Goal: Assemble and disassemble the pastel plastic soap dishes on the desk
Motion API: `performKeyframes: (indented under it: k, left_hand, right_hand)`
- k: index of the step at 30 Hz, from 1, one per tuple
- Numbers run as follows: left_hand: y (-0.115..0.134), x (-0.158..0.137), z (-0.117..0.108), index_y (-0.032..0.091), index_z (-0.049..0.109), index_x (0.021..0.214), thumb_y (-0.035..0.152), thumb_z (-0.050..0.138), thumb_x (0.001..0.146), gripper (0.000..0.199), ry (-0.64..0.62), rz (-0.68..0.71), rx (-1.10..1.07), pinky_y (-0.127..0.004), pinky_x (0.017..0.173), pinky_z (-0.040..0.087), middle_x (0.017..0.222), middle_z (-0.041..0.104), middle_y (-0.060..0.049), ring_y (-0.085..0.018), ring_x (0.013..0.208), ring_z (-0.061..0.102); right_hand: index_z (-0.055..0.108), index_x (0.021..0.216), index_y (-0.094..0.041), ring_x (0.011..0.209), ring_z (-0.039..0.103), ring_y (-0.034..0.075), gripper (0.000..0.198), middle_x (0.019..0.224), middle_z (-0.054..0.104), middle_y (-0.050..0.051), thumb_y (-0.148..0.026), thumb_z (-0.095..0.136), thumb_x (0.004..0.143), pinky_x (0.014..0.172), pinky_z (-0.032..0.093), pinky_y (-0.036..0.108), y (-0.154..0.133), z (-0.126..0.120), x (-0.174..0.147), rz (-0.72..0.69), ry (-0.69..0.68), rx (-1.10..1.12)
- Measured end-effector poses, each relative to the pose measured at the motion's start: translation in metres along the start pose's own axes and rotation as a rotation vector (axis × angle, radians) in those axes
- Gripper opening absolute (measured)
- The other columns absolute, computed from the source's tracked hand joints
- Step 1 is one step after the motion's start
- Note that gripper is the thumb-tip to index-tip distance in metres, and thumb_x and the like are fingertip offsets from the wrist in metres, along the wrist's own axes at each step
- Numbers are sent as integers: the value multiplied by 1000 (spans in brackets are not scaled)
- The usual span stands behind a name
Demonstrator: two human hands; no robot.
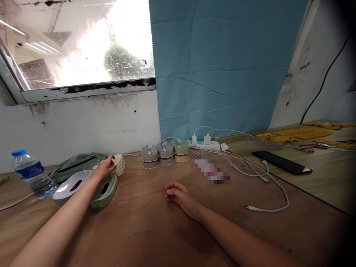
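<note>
My left hand (104,168) reaches over to the left, its fingers apart at the edge of a stack of cream scalloped containers (119,165). Whether the fingertips touch the stack is hard to see. Beneath that wrist sits a green box with a slotted lid (104,191), and beside it a grey container with a white slotted lid (73,183), partly covered by my forearm. My right hand (179,196) is loosely curled above the brown tabletop (144,222), with nothing in it.
Two grey lidded boxes (150,155) (165,152) and a green-topped one (180,149) line the wall. A water bottle (32,174) and green bag (75,167) stand left. White cables (274,209), a power strip (214,144) and a black phone (282,162) lie right.
</note>
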State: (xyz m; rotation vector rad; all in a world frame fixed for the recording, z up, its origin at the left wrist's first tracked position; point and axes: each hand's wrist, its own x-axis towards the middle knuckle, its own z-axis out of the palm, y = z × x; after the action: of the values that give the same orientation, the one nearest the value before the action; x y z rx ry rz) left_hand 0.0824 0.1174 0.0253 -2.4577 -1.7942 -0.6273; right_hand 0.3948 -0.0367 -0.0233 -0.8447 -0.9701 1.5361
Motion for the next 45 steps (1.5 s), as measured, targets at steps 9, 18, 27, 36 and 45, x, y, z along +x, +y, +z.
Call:
performKeyframes:
  k: [9, 18, 27, 36, 45]
  left_hand:
    - [41, 9, 10, 14, 47, 98, 45, 52, 66, 45, 224, -25, 66, -38, 91, 30, 101, 48, -12, -26, 101, 43]
    - [156, 41, 77, 23, 44, 115, 38, 66, 60, 62, 416, 73, -159, -44, 97, 25, 130, 33, -9, -30, 118, 31]
    - [153, 44, 113, 19, 52, 106, 30, 59, 71, 38, 670, 129, -243, -47, 98, 25, 114, 50, -9, -29, 121, 28]
    - [154, -19, 77, 19, 47, 105, 30, 60, 71, 37, 767, 257, -503, -46, 101, 23, 112, 47, -9, -23, 116, 37]
    - [149, -125, 41, 22, 50, 97, 25, 69, 59, 42, 125, 260, -686, -39, 98, 30, 106, 45, -6, -26, 120, 32]
  right_hand:
    - [56, 66, -16, 61, 53, 11, 10, 64, 52, -3, -19, 62, 59, 62, 41, 26, 1, -1, 0, 5, -6, -5]
    - [57, 65, -16, 59, 51, 11, 9, 62, 53, -3, -17, 62, 58, 60, 40, 25, 2, 0, -1, -2, -2, -2]
    - [56, 65, -15, 59, 51, 10, 7, 62, 52, -3, -16, 60, 60, 59, 39, 25, 5, -4, 1, 6, -7, -12]
    - [51, 74, -19, 55, 50, 9, 17, 66, 51, -5, -19, 60, 60, 53, 37, 23, 4, -4, 0, -63, 106, 14]
    - [51, 70, -19, 47, 40, 8, 12, 55, 45, -7, -21, 59, 61, 45, 30, 21, 3, -14, 5, -168, 253, -142]
